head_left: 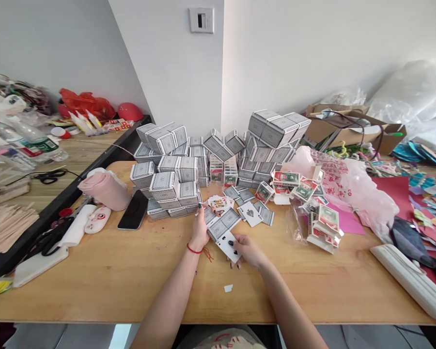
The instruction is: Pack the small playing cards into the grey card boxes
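Note:
My left hand (202,228), a red string at its wrist, is closed on the left edge of a panel of playing cards (223,224) with grey patterned backs. With fingers closed, my right hand (245,249) pinches a spade card (228,246), face up at the panel's lower edge. Whether the card touches the panel I cannot tell. Just beyond lie fanned face cards (221,202), an ace of spades (250,213) and several face-down cards (267,213). Behind them rises a stacked structure of card-covered blocks (165,186), with a taller part (272,128) on the right.
Opened card boxes (325,225) and a crumpled plastic bag (366,203) lie right. At left are a phone (133,210), a pink roll (103,190) and black scissors (54,237). A white paper scrap (228,288) lies near the table's front edge.

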### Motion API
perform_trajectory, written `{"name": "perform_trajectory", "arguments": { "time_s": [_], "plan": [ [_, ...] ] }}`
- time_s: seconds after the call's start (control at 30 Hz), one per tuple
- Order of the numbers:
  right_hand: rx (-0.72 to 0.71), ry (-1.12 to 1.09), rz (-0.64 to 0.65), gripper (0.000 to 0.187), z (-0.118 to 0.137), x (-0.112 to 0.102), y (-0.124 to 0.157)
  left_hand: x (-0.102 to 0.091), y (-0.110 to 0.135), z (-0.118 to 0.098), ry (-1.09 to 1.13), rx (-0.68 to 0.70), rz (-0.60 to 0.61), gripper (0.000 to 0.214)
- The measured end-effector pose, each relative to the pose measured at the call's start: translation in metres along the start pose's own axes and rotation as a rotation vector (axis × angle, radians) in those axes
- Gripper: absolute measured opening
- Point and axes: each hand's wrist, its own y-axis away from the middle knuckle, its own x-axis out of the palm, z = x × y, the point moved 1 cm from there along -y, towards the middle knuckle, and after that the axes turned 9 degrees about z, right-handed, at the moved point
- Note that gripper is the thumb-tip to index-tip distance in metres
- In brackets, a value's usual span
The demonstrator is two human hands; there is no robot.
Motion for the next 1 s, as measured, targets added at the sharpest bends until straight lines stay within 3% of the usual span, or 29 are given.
{"name": "perform_trajectory", "arguments": {
  "time_s": [0.27, 0.83, 1.0],
  "plan": [
    [-0.068, 0.045, -0.135, 0.032, -0.005, 0.009, -0.007, 0.007, 0.002, 0.000, -0.072, 0.084, 0.117, 0.022],
    [-0.056, 0.053, -0.228, 0.030, -0.012, 0.014, -0.021, 0.008, 0.003, 0.003, -0.052, 0.039, 0.082, 0.024],
    [-0.064, 0.026, -0.161, 0.034, -0.007, 0.012, -0.020, 0.005, 0.003, 0.003, -0.041, 0.013, 0.045, 0.024]
  ]
}}
